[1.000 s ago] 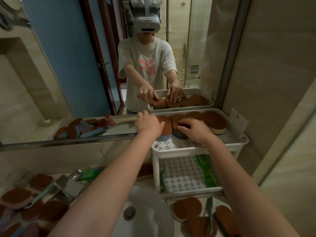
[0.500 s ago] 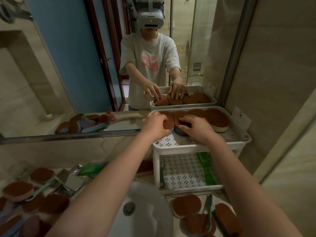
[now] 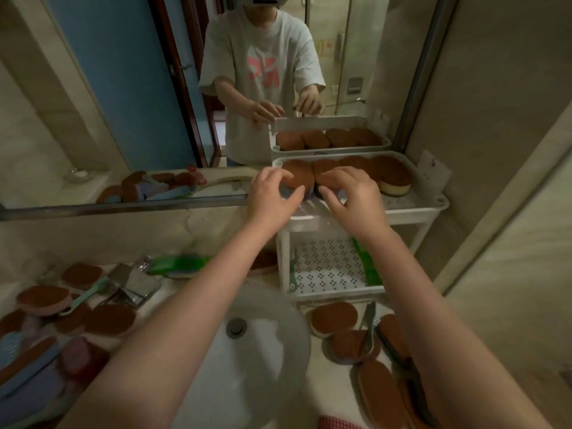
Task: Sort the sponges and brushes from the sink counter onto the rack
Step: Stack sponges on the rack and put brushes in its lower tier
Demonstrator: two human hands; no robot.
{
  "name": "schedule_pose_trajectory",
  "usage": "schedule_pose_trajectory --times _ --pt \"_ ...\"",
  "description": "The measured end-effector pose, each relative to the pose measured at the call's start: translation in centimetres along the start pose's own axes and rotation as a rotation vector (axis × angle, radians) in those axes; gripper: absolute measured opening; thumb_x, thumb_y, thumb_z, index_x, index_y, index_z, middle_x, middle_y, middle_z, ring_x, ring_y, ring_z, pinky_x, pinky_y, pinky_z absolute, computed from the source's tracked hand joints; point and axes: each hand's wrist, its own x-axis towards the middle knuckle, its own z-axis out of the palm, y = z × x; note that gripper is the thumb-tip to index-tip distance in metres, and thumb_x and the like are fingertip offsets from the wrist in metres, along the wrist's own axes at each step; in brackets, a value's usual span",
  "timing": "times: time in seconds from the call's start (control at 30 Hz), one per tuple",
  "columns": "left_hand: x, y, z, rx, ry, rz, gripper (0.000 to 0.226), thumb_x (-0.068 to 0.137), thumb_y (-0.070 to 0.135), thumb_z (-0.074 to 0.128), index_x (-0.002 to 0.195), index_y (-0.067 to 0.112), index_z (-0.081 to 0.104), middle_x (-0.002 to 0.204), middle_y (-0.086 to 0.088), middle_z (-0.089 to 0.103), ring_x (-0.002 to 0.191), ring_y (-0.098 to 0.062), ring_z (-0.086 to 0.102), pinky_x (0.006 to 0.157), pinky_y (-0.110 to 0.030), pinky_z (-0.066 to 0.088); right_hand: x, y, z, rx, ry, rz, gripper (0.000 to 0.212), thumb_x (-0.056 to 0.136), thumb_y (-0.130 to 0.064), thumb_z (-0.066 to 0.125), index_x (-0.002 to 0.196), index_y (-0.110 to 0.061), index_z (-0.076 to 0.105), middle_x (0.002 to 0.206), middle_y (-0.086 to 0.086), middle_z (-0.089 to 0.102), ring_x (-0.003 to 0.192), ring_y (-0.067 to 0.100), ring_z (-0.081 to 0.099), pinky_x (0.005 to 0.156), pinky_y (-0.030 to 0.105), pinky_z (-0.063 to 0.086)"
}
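Note:
A white two-tier rack (image 3: pixel 433 203) stands at the right of the sink, against the mirror. Its top shelf holds a row of brown-topped sponges (image 3: pixel 390 174). My left hand (image 3: pixel 270 198) and my right hand (image 3: pixel 351 197) hover at the front of that shelf with fingers spread and curled, just short of the two leftmost sponges (image 3: pixel 298 178). Neither hand holds anything. A green brush (image 3: pixel 367 265) lies on the lower shelf. More sponges (image 3: pixel 333 317) and a brush (image 3: pixel 370 324) lie on the counter in front of the rack.
The white sink basin (image 3: pixel 247 360) sits below my arms. Left of it are the chrome faucet (image 3: pixel 136 283), a green brush (image 3: pixel 181 263) and several brown-topped sponges (image 3: pixel 43 299). The mirror (image 3: pixel 123 88) runs along the back; a tiled wall closes the right side.
Both hands have come off the two left sponges on the top shelf and drawn back slightly, fingers spreading. The view has tilted down.

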Motion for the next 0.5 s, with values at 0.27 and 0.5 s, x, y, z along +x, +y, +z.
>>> schedule_pose_trajectory --times 0.27,0.5 --pt "-9.4 -3.0 -0.3 -0.127 0.182 -0.09 0.033 0.081 0.035 0.057 0.098 0.007 0.058 0.106 -0.008 0.051 0.104 -0.02 0.047 0.087 -0.019 0.031 -9.2 -3.1 0.8 0.184 0.314 0.081 0.012 0.083 -0.008 0.053 0.079 -0.001 0.063 0.073 0.01 0.061 0.07 0.021 0.054 0.065 0.03 0.041" --pt "-14.6 -7.4 3.7 -0.135 -0.042 -0.245 0.028 0.079 0.032 0.061 0.093 0.008 0.059 0.098 0.002 0.044 0.099 -0.028 0.053 0.089 -0.037 0.046 -18.0 1.1 3.5 0.102 -0.2 0.382 0.026 0.086 -0.022 0.055 0.105 -0.007 0.065 0.102 0.009 0.066 0.096 0.026 0.061 0.08 0.035 0.047"
